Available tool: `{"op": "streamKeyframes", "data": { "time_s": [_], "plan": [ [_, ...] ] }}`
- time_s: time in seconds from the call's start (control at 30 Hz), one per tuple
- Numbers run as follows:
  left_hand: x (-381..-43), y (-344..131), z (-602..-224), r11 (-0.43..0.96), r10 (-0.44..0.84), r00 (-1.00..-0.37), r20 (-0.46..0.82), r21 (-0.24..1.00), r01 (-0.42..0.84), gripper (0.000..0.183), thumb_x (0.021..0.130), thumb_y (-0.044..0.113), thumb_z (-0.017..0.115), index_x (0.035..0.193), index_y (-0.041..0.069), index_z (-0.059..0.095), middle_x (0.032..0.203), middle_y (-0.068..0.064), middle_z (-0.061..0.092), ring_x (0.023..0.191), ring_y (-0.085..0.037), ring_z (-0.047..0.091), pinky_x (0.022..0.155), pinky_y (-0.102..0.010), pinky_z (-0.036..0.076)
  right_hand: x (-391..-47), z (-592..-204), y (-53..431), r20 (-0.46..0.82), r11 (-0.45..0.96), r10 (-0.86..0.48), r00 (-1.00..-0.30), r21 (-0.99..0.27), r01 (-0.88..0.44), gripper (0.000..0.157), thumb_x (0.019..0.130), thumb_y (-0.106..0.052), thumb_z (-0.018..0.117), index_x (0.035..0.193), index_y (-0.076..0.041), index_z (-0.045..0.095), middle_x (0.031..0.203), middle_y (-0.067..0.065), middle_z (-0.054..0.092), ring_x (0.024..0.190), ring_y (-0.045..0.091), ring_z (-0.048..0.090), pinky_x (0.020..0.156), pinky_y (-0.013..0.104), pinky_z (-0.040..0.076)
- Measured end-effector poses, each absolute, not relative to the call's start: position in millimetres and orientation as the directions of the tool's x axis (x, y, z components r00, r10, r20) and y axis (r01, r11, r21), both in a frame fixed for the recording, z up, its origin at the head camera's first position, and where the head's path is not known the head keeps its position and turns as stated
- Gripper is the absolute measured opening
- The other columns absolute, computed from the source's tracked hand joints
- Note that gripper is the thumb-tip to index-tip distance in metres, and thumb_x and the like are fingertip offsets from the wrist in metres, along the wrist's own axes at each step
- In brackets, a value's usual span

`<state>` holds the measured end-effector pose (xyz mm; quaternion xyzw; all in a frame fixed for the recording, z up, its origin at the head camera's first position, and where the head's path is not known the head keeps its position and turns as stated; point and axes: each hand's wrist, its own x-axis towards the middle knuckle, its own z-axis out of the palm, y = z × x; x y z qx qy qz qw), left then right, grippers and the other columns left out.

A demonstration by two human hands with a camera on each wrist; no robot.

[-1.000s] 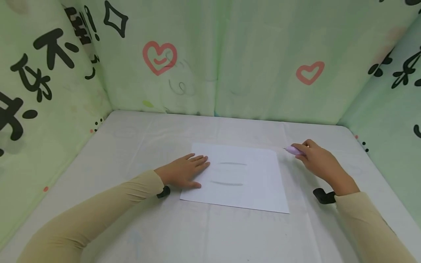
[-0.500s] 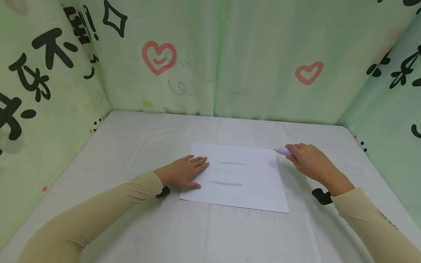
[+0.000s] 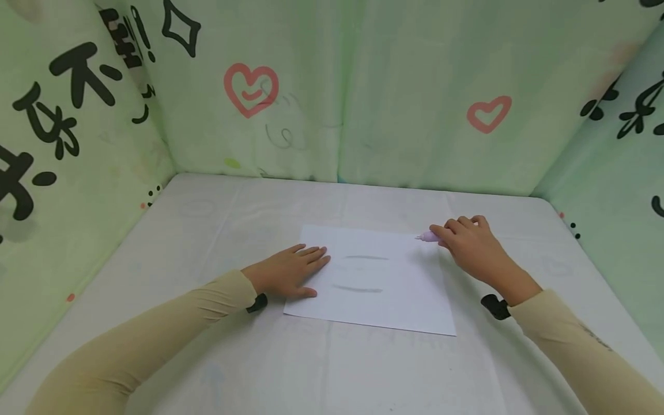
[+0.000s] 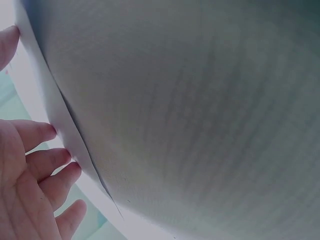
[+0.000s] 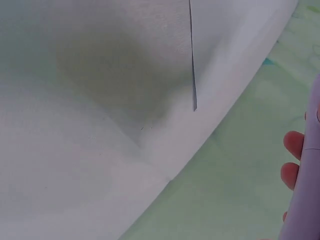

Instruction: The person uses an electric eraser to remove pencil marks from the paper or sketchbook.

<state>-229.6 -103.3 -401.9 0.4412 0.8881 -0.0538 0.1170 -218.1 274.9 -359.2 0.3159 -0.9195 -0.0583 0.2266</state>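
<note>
A white sheet of paper [image 3: 410, 305] lies on the table with two faint grey strokes [image 3: 358, 289] near its middle. Flat on the sheet's left part rests my left hand [image 3: 290, 272], fingers spread; in the left wrist view its fingertips [image 4: 65, 156] touch the paper's edge area. My right hand [image 3: 474, 253] grips a thick lilac pen-like tool [image 3: 430, 236] with a narrow pale tip. That tip points left, over the sheet's far right corner; whether it touches the paper I cannot tell. The right wrist view shows the tool's smooth lilac barrel [image 5: 307, 185] with fingertips behind it.
A white cloth covers the table [image 3: 249, 369]. Green curtain walls [image 3: 415, 115] with red hearts and black lettering stand behind and at both sides. Black wrist straps or mounts [image 3: 495, 306] hang below both wrists.
My right hand has moved left with the lilac tool, from beside the paper to over its far right corner. The left hand and the sheet have stayed in place.
</note>
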Motion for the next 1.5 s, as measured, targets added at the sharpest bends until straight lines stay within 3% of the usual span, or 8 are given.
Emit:
{"op": "streamKeyframes", "data": {
  "time_s": [0.23, 0.4, 0.77, 1.1, 1.5],
  "plan": [
    [-232, -103, -402, 0.605, 0.771, -0.582, -0.26, 0.01, 0.796, 0.077, 0.094, 0.053, 0.044, 0.151, 0.009, 0.019, 0.157, -0.01, 0.02, 0.146, -0.024, 0.02, 0.118, -0.044, 0.019, -223, -363, 263, 0.284, 0.787, -0.616, -0.735, 0.274, -0.553, 0.034, 0.084, -0.011, 0.067, 0.115, -0.002, 0.059, 0.091, 0.013, 0.062, 0.086, 0.031, 0.059, 0.072, 0.045, 0.044],
    [-233, -103, -403, 0.608, 0.769, -0.586, -0.255, 0.007, 0.794, 0.076, 0.094, 0.053, 0.044, 0.151, 0.009, 0.019, 0.157, -0.01, 0.02, 0.146, -0.023, 0.02, 0.119, -0.044, 0.018, -227, -366, 257, 0.263, 0.759, -0.648, -0.715, 0.301, -0.578, 0.035, 0.085, -0.012, 0.064, 0.117, 0.002, 0.058, 0.093, 0.015, 0.062, 0.086, 0.031, 0.061, 0.07, 0.043, 0.046],
    [-232, -104, -404, 0.611, 0.766, -0.588, -0.26, 0.01, 0.792, 0.076, 0.094, 0.053, 0.044, 0.151, 0.01, 0.019, 0.158, -0.009, 0.019, 0.146, -0.023, 0.02, 0.119, -0.044, 0.018, -240, -373, 254, 0.28, 0.687, -0.727, -0.627, 0.321, -0.652, 0.017, 0.081, -0.009, 0.061, 0.094, -0.002, 0.052, 0.077, 0.008, 0.056, 0.067, 0.022, 0.052, 0.062, 0.036, 0.04],
    [-231, -104, -403, 0.606, 0.773, -0.582, -0.253, 0.02, 0.795, 0.076, 0.094, 0.053, 0.044, 0.151, 0.009, 0.019, 0.157, -0.01, 0.019, 0.146, -0.025, 0.02, 0.118, -0.044, 0.018, -241, -376, 248, 0.108, 0.662, -0.739, -0.665, 0.293, -0.689, 0.016, 0.082, -0.012, 0.067, 0.092, -0.005, 0.058, 0.076, 0.006, 0.059, 0.068, 0.02, 0.055, 0.065, 0.036, 0.047],
    [-232, -104, -405, 0.611, 0.768, -0.587, -0.256, 0.021, 0.791, 0.077, 0.094, 0.053, 0.045, 0.151, 0.01, 0.018, 0.158, -0.01, 0.018, 0.146, -0.024, 0.02, 0.119, -0.044, 0.018, -242, -382, 247, 0.132, 0.612, -0.787, -0.603, 0.296, -0.734, 0.014, 0.08, -0.011, 0.068, 0.089, -0.006, 0.058, 0.071, 0.004, 0.057, 0.062, 0.017, 0.051, 0.06, 0.034, 0.045]
  ]
}}
